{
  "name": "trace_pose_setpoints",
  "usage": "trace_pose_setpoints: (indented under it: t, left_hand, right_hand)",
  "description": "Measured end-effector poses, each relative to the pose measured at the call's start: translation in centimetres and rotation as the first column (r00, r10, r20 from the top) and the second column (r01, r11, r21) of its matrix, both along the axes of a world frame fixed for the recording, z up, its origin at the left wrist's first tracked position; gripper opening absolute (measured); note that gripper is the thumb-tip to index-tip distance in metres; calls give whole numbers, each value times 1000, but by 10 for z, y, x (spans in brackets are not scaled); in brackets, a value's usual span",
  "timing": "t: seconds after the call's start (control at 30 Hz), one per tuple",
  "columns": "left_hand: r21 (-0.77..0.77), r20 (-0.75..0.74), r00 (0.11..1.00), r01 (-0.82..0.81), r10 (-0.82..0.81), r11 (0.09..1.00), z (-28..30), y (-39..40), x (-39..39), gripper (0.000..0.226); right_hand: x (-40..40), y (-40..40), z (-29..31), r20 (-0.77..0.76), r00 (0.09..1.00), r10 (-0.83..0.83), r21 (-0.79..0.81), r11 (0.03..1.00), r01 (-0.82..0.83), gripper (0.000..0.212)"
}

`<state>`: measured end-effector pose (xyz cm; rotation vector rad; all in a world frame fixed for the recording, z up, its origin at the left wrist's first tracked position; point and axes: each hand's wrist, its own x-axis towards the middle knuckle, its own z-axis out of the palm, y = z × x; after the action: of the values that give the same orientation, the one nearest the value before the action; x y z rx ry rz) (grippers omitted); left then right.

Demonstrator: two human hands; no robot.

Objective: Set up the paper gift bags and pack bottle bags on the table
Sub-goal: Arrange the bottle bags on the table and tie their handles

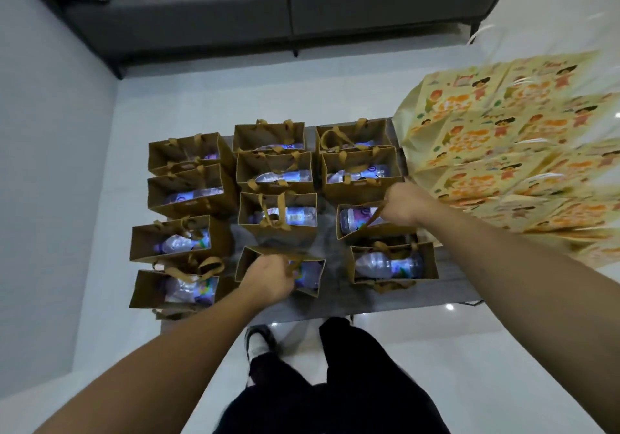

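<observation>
brown gift bags (277, 224) | yellow bags (503, 152) — orange cartoon print | grey sofa (255, 14)

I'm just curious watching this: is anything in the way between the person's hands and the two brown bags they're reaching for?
Nothing visible. The left hand already grips the handle of the near middle brown bag, and the right hand grips the handle of the brown bag on the right. Neighbouring bags stand close beside them.

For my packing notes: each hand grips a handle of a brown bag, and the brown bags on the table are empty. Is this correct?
Not quite: the head view shows a plastic bottle lying in the brown bags. The rest holds: left hand and right hand each grip a handle.
</observation>
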<state>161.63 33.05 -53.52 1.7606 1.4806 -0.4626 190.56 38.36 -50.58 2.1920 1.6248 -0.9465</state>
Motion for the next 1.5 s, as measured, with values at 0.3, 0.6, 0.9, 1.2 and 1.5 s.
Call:
trace_pose_setpoints:
  t: [0.3, 0.6, 0.9, 1.2, 1.5]
  left_hand:
    - [84, 2, 993, -121, 122, 989, 3, 3, 11, 15]
    - [93, 2, 979, -203, 203, 975, -6, -4, 2, 20]
    - [179, 31, 942, -333, 333, 926, -12, -20, -65, 23]
    - [296, -38, 736, -638, 676, 711, -38, -30, -216, 42]
    - [-38, -84, 643, -766, 761, 642, -92, 9, -307, 56]
  right_hand:
    - [-4, -4, -45, -186, 925, -330, 145, 922, 358, 9]
    - [-36, -63, -54, -238, 849, -472, 307, 793, 526, 44]
    - [-139, -111, -76, -390, 880, -270, 211, 904, 371, 21]
    - [-283, -100, -78, -537, 788, -300, -40, 943, 331, 14]
    - [-386, -80, -133, -302, 900, -314, -284, 931, 230, 21]
